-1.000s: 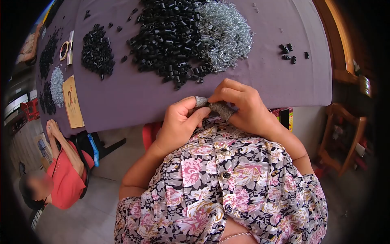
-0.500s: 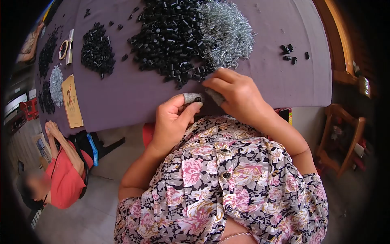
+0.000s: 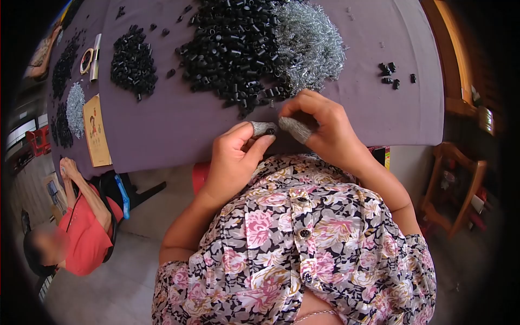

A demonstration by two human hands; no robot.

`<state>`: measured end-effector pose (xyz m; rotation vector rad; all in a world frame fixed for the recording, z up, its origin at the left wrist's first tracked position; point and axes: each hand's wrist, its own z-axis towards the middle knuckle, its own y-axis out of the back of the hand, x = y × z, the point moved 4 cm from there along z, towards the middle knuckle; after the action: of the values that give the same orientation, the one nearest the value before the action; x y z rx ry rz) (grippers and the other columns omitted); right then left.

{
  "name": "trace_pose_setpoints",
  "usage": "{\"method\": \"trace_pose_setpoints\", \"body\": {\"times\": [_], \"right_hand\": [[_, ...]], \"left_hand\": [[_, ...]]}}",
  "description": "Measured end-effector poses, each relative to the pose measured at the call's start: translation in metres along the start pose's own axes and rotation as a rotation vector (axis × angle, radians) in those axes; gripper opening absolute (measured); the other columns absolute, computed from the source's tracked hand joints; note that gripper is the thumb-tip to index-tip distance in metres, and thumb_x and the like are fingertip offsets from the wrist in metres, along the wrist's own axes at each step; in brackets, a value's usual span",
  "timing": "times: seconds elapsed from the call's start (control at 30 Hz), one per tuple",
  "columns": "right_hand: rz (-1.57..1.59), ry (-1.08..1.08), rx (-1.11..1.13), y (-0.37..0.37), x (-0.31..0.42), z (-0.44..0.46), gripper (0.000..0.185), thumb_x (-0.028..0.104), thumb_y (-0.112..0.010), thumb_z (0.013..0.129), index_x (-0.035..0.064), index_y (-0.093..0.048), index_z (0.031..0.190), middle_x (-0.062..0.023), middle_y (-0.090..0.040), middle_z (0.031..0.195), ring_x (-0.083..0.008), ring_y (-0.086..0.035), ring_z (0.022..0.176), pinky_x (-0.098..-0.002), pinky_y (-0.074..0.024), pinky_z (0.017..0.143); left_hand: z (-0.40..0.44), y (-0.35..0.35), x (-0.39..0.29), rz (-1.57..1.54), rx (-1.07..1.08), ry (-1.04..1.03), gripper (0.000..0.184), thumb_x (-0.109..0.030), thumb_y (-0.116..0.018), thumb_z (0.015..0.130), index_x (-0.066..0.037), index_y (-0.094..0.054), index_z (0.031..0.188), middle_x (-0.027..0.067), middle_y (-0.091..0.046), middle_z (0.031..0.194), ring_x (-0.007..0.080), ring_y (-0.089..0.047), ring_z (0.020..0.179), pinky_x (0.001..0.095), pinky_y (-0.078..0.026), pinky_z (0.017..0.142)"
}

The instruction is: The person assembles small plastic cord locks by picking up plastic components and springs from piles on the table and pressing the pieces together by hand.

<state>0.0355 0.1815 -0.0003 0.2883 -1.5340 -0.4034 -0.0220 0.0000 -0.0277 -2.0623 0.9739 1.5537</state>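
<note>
My left hand (image 3: 234,153) is closed, pinching a small black cylindrical piece (image 3: 271,131) between the thumb and a finger wearing a grey knitted finger cover (image 3: 261,128). Just right of it, my right hand (image 3: 327,123) has its thumb, also in a grey cover (image 3: 295,129), and its forefinger curled tip towards tip. Anything between those tips is too small to make out. Both hands are over the table's near edge. Beyond them lie a large heap of black cylindrical pieces (image 3: 230,54) and an adjoining heap of small clear or silvery coils (image 3: 310,46).
Several black pieces (image 3: 387,69) lie apart at the right on the purple-grey cloth (image 3: 179,127). A smaller black heap (image 3: 132,65), a tape roll (image 3: 85,61) and a tan booklet (image 3: 96,132) are leftward. Another person (image 3: 89,227) in red sits at the left; a wooden chair (image 3: 455,184) stands right.
My right hand's fingers have shifted slightly away from the heaps, and its covered thumb shows more fully. My left hand keeps its pinch on the black piece. The whole view has shifted slightly.
</note>
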Motion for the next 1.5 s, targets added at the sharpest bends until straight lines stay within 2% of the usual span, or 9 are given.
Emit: {"method": "trace_pose_setpoints", "body": {"times": [0.07, 0.17, 0.27, 0.37, 0.47, 0.77, 0.87, 1.27, 1.5], "right_hand": [[0.346, -0.197, 0.076, -0.001, 0.003, -0.006, 0.014, 0.002, -0.072, 0.089, -0.0014, -0.067, 0.101, -0.0083, -0.066, 0.092, -0.0143, -0.064, 0.084, -0.0288, -0.0524, 0.075], [0.33, -0.191, 0.054, -0.006, -0.002, -0.009, 0.01, 0.007, -0.069, 0.095, -0.0014, -0.065, 0.099, -0.0006, -0.065, 0.092, -0.0063, -0.06, 0.086, -0.0249, -0.0504, 0.076], [0.361, -0.279, 0.015, -0.003, -0.007, -0.01, 0.012, 0.002, -0.071, 0.09, -0.0033, -0.068, 0.1, -0.0076, -0.067, 0.091, -0.014, -0.064, 0.084, -0.0295, -0.0531, 0.075], [0.427, -0.304, 0.016, -0.004, -0.009, -0.013, 0.013, 0.001, -0.071, 0.089, -0.0034, -0.068, 0.101, -0.0086, -0.068, 0.091, -0.0139, -0.064, 0.083, -0.0296, -0.0532, 0.074], [0.388, -0.301, -0.003, -0.002, -0.01, -0.014, 0.014, -0.001, -0.071, 0.087, -0.0033, -0.068, 0.1, -0.0102, -0.067, 0.091, -0.0159, -0.066, 0.083, -0.0297, -0.0532, 0.074], [0.168, -0.148, -0.012, 0.015, -0.002, -0.013, 0.016, -0.001, -0.073, 0.082, -0.0016, -0.068, 0.098, -0.0119, -0.066, 0.088, -0.022, -0.068, 0.08, -0.0326, -0.0537, 0.072], [0.132, -0.124, -0.01, 0.017, -0.003, -0.014, 0.016, -0.001, -0.073, 0.082, -0.0014, -0.069, 0.097, -0.0128, -0.066, 0.087, -0.025, -0.068, 0.079, -0.0341, -0.0535, 0.072], [-0.086, -0.024, -0.053, 0.014, 0.007, -0.016, 0.022, -0.002, -0.073, 0.076, 0.0, -0.07, 0.097, -0.0166, -0.065, 0.09, -0.04, -0.065, 0.081, -0.0408, -0.0536, 0.072], [0.136, -0.099, -0.092, 0.017, 0.002, -0.017, 0.02, -0.005, -0.073, 0.078, -0.0005, -0.07, 0.098, -0.011, -0.065, 0.088, -0.0245, -0.068, 0.079, -0.033, -0.0538, 0.07]], "left_hand": [[0.003, -0.004, -0.004, 0.05, 0.022, -0.052, 0.012, -0.003, -0.065, 0.096, 0.0, -0.07, 0.107, -0.0049, -0.062, 0.086, 0.0019, -0.053, 0.071, 0.0187, -0.044, 0.062], [0.008, -0.011, -0.007, 0.014, 0.068, -0.057, 0.012, -0.003, -0.065, 0.097, 0.0, -0.07, 0.107, -0.0045, -0.063, 0.086, 0.0014, -0.053, 0.071, 0.0187, -0.044, 0.062], [0.008, -0.014, -0.002, -0.004, 0.108, -0.021, 0.013, -0.003, -0.064, 0.098, 0.0, -0.07, 0.108, -0.004, -0.065, 0.087, 0.0009, -0.053, 0.07, 0.0187, -0.044, 0.061], [0.009, -0.016, -0.011, -0.096, 0.069, 0.036, 0.01, -0.003, -0.069, 0.092, 0.003, -0.07, 0.1, 0.0042, -0.062, 0.082, 0.0063, -0.055, 0.074, 0.0254, -0.046, 0.066], [0.011, -0.017, -0.01, -0.072, 0.061, 0.014, 0.009, -0.002, -0.069, 0.092, 0.003, -0.069, 0.099, 0.0045, -0.062, 0.081, 0.0065, -0.054, 0.072, 0.0257, -0.046, 0.064], [0.014, -0.02, -0.019, 0.046, 0.071, -0.049, 0.009, -0.002, -0.07, 0.09, 0.003, -0.068, 0.097, 0.0094, -0.061, 0.079, 0.0128, -0.058, 0.066, 0.0292, -0.046, 0.059], [0.014, -0.022, -0.026, 0.265, 0.083, -0.233, 0.008, 0.001, -0.068, 0.092, 0.003, -0.07, 0.1, 0.0002, -0.061, 0.082, 0.003, -0.054, 0.066, 0.022, -0.044, 0.057], [0.018, -0.025, -0.018, 0.33, 0.076, -0.3, 0.007, 0.003, -0.067, 0.09, 0.006, -0.067, 0.097, 0.007, -0.062, 0.082, 0.0078, -0.06, 0.068, 0.0254, -0.048, 0.06], [0.021, -0.027, -0.026, 0.288, 0.081, -0.294, 0.008, 0.002, -0.069, 0.089, 0.005, -0.067, 0.096, 0.0061, -0.062, 0.081, 0.0068, -0.059, 0.068, 0.025, -0.046, 0.059]]}}
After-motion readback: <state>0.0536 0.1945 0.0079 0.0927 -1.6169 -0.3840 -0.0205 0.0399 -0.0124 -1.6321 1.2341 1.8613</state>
